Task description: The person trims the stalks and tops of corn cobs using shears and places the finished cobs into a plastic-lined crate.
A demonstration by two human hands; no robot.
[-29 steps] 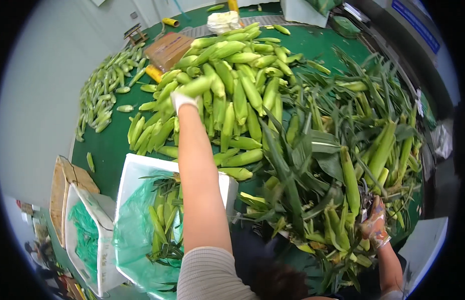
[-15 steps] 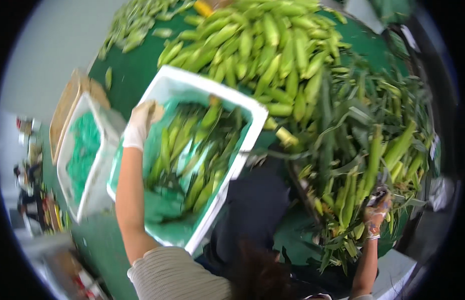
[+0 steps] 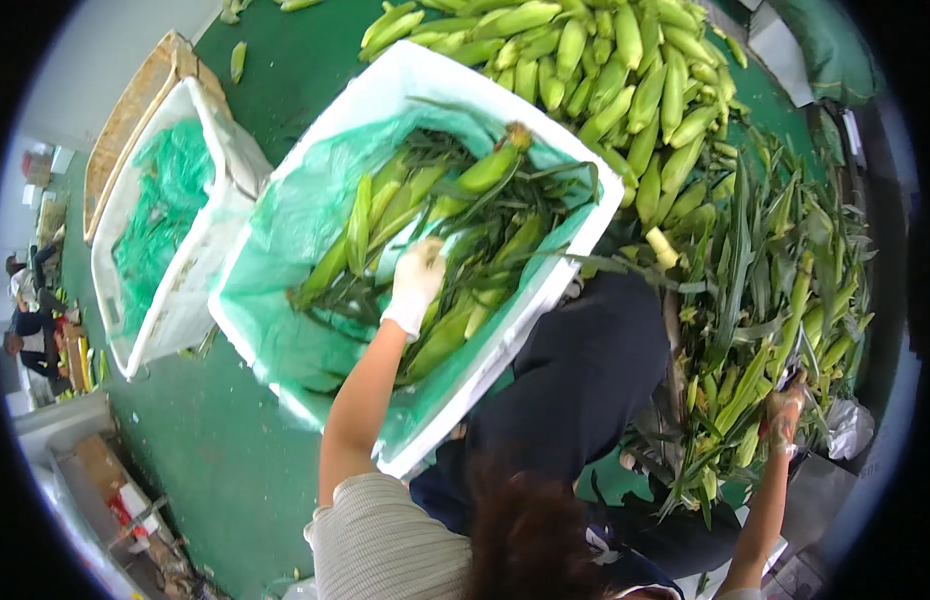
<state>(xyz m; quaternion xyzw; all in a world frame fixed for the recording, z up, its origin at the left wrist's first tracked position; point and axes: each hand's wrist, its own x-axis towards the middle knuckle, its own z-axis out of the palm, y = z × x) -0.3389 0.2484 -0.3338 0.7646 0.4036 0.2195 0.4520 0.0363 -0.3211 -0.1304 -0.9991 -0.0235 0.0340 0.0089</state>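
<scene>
My left hand (image 3: 415,283), gloved white, was down inside the white box (image 3: 585,235) lined with green plastic, its fingers (image 3: 425,262) curled loosely over the husked corn and leaves (image 3: 465,230) heaped there; whether they actually gripped an ear I could not tell; I judged I was in the middle of settling corn into that box. My right hand (image 3: 785,420) lay well to the right of the box, at the near edge of the pile of unhusked stalks (image 3: 775,290) on the green bench (image 3: 285,60), fingers closed around something among the leaves, which hid what it was. Beyond the box lay the heap of cleaned ears (image 3: 605,60); left of the box stood a second lined box (image 3: 160,230), holding no corn. The next move, I reckoned, called for freeing the left hand from the tangled leaves without dragging any out.
</scene>
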